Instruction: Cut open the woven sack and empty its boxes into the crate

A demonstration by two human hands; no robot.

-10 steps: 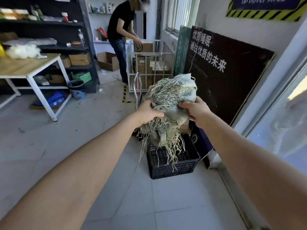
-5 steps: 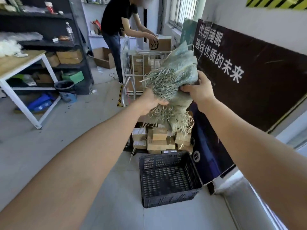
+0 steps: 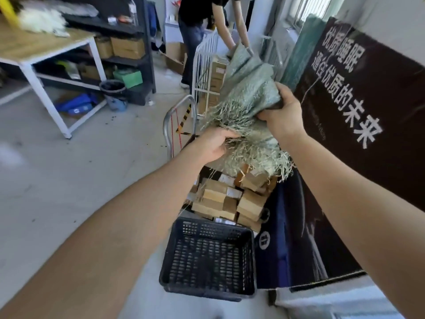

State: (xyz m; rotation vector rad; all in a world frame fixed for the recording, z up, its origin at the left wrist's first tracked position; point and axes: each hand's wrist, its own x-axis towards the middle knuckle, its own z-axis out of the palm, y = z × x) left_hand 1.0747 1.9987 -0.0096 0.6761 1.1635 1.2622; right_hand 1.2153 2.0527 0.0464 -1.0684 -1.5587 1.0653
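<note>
I hold a pale green woven sack (image 3: pixel 249 88) up in front of me, its frayed cut edge hanging down. My left hand (image 3: pixel 215 145) grips the frayed edge at the left. My right hand (image 3: pixel 281 113) grips the bunched cloth at the right. Several small brown cardboard boxes (image 3: pixel 226 200) lie in a heap below the sack, just beyond a black plastic crate (image 3: pixel 208 287). The crate stands on the floor nearer to me and I see no box inside it.
A large dark sign board (image 3: pixel 368 125) leans on the wall at the right, close to the crate. A metal cart handle (image 3: pixel 178 118) and a white wire cage (image 3: pixel 207 63) stand behind the boxes, where a person (image 3: pixel 195 21) bends. A wooden table (image 3: pixel 39 47) stands at left.
The view has tilted down and closer. The boxes have dropped out of the sack into a heap beyond the crate. Both hands keep their grip and the sack hangs limp.
</note>
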